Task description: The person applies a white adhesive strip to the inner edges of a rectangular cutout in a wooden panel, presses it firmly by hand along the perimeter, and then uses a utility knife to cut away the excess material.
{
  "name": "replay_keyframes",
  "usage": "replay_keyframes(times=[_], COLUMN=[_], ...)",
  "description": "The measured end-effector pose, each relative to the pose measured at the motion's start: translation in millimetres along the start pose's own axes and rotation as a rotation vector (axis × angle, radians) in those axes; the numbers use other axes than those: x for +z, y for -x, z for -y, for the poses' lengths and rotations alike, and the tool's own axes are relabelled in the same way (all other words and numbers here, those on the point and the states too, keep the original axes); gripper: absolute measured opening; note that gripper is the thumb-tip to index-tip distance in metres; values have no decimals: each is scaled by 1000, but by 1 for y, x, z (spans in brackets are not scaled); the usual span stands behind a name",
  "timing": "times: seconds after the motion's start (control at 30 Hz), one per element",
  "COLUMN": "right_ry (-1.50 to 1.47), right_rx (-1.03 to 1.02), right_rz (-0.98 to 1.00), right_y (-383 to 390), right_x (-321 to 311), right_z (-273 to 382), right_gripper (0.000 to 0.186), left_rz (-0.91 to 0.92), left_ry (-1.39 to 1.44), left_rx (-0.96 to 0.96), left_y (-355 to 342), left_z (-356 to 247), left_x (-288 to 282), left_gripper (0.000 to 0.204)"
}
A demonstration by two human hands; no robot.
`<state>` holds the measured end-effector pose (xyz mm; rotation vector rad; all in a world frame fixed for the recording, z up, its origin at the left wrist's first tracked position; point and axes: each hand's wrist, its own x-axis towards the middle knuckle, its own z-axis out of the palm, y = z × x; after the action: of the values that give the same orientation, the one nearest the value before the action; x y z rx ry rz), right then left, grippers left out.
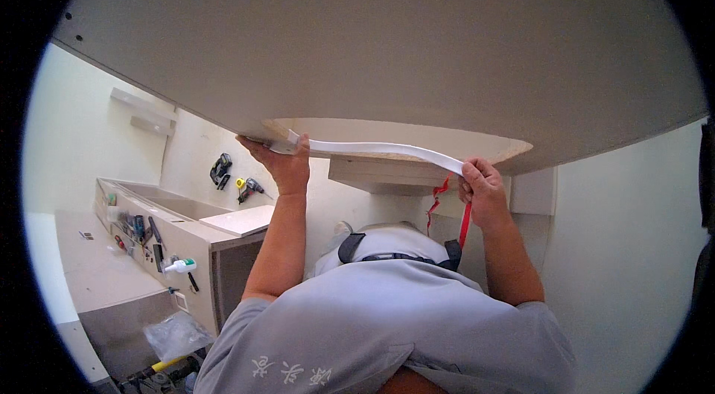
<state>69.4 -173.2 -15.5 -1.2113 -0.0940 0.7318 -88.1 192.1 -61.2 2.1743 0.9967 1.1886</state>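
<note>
A large grey-beige board (417,44) spans the upper part of the head view, with a long curved cutout (521,147) at its lower edge that shows raw chipboard. A white flexible strip (387,147) runs across the opening between my hands. My left hand (287,169) grips its left end at the cutout's corner, thumb up against the strip and the other fingers beneath the board. My right hand (485,189) is closed around the strip's other end. Below that hand hangs a thin red tape (465,224), and a crumpled red length (434,204) dangles beside it.
To the left stands a cabinet (201,234) with hand tools and a white-and-green bottle (179,266) on it. A black power tool (220,170) and a drill (253,187) lie behind. A clear plastic bag (177,334) is at lower left. A pale wall (618,245) rises at right.
</note>
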Motion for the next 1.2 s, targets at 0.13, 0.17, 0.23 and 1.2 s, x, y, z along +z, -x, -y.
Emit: replay_keyframes(times=[0.13, 0.17, 0.23, 1.2], right_ry=[45, 62, 84, 212], right_rx=[41, 45, 49, 53], right_rz=[21, 34, 46, 173], right_y=[-3, -3, -3, -5], right_x=[2, 5, 9, 37], right_z=[0, 1, 5, 24], right_gripper=[18, 20, 20, 19], left_rz=[12, 19, 39, 104], left_ry=[-15, -7, -25, 90], left_rx=[-5, -21, -32, -54], left_y=[0, -1, 1, 24], left_z=[2, 1, -1, 26], left_x=[0, 1, 3, 13], left_gripper=[139, 139, 139, 138])
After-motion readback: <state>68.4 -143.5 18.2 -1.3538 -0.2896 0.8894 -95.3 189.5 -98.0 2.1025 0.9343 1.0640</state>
